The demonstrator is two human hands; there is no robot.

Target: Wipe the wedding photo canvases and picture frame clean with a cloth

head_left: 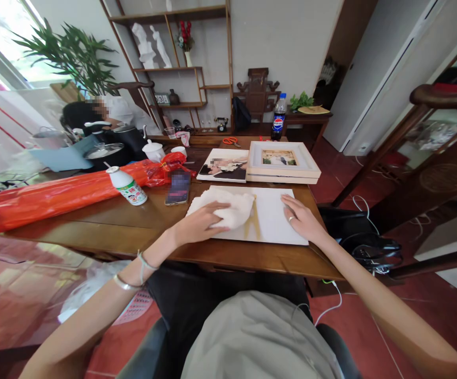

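A white rectangular panel, which looks like the back of a picture frame, lies flat near the table's front edge. A tan A-shaped piece, like a stand leg, is at its middle. My left hand holds a crumpled white cloth on the panel's left part, thumb and fingers pressed onto it. The cloth covers that part and touches the tan piece. My right hand, with a ring on one finger, lies on the panel's right side, fingers stretched out and holding nothing.
Behind the panel are a photo print and stacked white framed pictures. A phone, a white bottle and a long red plastic-wrapped bundle lie or stand leftward. Orange scissors and a cola bottle are farther back.
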